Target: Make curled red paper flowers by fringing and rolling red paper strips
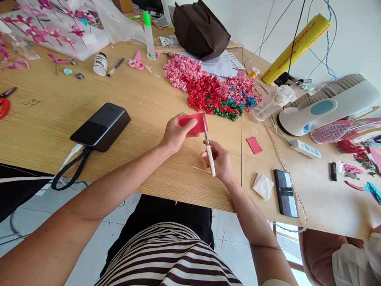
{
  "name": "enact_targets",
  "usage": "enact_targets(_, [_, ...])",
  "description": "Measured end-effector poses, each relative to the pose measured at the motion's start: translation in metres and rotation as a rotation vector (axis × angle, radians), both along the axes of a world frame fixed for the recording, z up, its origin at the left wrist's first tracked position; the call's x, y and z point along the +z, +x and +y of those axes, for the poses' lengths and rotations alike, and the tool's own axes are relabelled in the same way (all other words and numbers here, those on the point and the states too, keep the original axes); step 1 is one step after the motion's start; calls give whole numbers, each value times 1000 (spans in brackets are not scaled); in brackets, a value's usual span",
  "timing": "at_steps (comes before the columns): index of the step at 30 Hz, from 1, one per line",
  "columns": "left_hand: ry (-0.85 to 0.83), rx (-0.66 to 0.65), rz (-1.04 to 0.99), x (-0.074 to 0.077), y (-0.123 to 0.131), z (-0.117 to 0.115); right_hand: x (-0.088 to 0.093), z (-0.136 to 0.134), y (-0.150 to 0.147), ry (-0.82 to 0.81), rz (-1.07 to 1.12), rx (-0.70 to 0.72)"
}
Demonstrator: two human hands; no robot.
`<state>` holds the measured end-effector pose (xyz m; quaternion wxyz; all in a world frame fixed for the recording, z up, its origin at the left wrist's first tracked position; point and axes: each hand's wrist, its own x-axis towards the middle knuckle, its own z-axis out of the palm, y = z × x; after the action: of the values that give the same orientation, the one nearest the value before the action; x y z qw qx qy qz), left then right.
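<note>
My left hand (pixel 177 133) pinches a rectangle of red paper (pixel 193 123) between thumb and fingers above the wooden table (pixel 154 174). My right hand (pixel 216 161) grips a white-handled cutting tool (pixel 210 160), probably narrow scissors. Its slim steel blade touches the paper's right edge. A thin wooden stick (pixel 200 169) lies on the table just left of my right hand, and a small red paper piece (pixel 254 145) lies to the right.
A heap of curled pink, red, green and blue paper (pixel 211 89) lies ahead. A black power bank (pixel 101 127) sits left, with a phone (pixel 285 193), tissue (pixel 263 186), power strip (pixel 306 149) and white fan (pixel 324 105) right. A seated person's sleeve (pixel 354 260) shows at lower right.
</note>
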<state>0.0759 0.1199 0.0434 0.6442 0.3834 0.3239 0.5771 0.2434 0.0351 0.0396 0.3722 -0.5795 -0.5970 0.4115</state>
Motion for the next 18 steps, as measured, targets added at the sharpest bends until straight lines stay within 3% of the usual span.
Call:
enact_targets(9, [-13, 5, 16, 0, 0, 0, -1, 0, 1, -1, -1, 1])
enact_targets(18, [-77, 102, 18, 5, 0, 3, 1, 1, 1, 32, -65, 96])
